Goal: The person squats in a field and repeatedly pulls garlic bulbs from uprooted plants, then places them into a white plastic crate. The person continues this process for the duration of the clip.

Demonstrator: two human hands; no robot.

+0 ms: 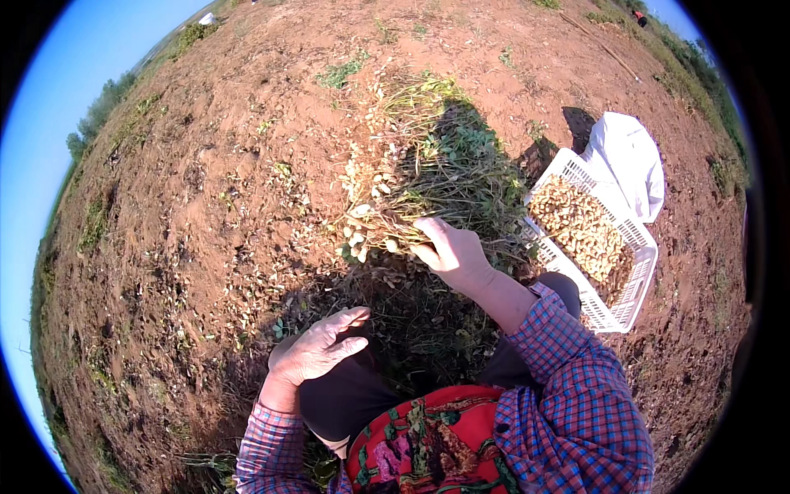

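Observation:
My right hand (453, 253) is closed around the stems of a bunch of peanut plants, near the pile in front of me. Peanut pods (358, 238) hang on the roots to the left of that hand. My left hand (327, 346) is above my left knee, its thumb and fingers apart, with nothing in it. Beyond my right hand lies a heap of pulled peanut plants (463, 160), partly in my shadow, with pods along its left side. A white plastic crate (645, 265) on the right holds many loose peanuts (580, 228).
A white sack (626, 163) stands against the far side of the crate. Dry soil (259, 123) with scattered leaves and stalks surrounds the heap. A long stick (602, 46) lies farther off at the upper right. A small figure in red (640, 17) is in the far distance.

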